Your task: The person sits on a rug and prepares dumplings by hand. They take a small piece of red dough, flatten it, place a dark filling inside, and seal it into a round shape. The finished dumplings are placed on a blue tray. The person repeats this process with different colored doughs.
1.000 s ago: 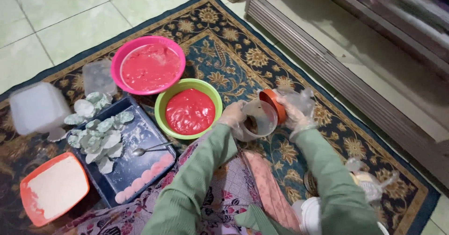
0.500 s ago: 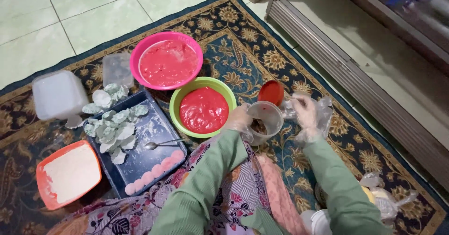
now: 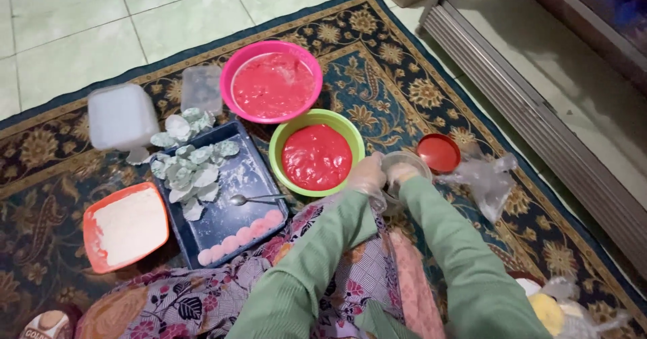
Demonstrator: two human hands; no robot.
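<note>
My gloved left hand (image 3: 367, 174) grips the side of a small clear plastic tub (image 3: 412, 158) on the carpet, just right of the green bowl (image 3: 278, 143) of red paste. The fingers of my gloved right hand (image 3: 402, 172) reach down into the tub, so what they do inside is hidden. The tub's red lid (image 3: 438, 153) lies flat on the carpet to its right. A crumpled clear plastic bag (image 3: 484, 180) rests beside the lid.
A pink bowl (image 3: 234, 76) of red paste stands behind the green one. A dark blue tray (image 3: 246, 174) holds floured leaves (image 3: 192, 170), a spoon (image 3: 256, 197) and a row of pink rounds (image 3: 239, 234). An orange flour box (image 3: 89, 234) and two translucent tubs (image 3: 121, 116) sit left.
My right hand has set the red lid on the carpet, let go of the plastic bag and moved into the tub. My left hand still holds the tub.
</note>
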